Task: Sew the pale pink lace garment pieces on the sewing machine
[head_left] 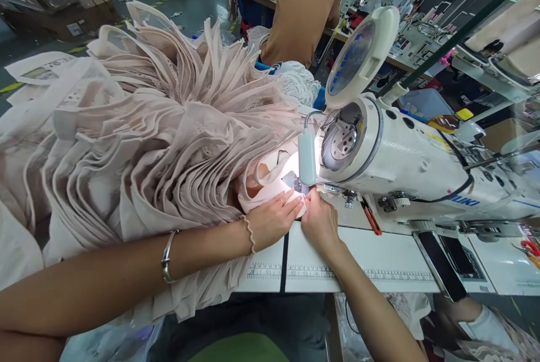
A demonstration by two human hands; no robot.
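A pale pink fabric piece (pixel 264 196) lies under the needle area of a white sewing machine (pixel 405 154). My left hand (pixel 274 218) rests on this fabric with its fingers stretched out flat toward the presser foot. Close beside it, my right hand (pixel 319 218) pinches the fabric's edge just in front of the needle. A small lamp (pixel 307 157) lights the spot and partly hides the needle. To the left, a large heap of pale pink garment pieces (pixel 169 148) covers the table and reaches the fabric under my left hand.
Orange-handled snips (pixel 371 216) lie below the machine arm. A phone (pixel 441 265) sits at the table's right, near red scissors (pixel 530 248). A printed ruler (pixel 358 273) runs along the front edge. Ahead, a person in a brown shirt (pixel 301 8) sits at another table.
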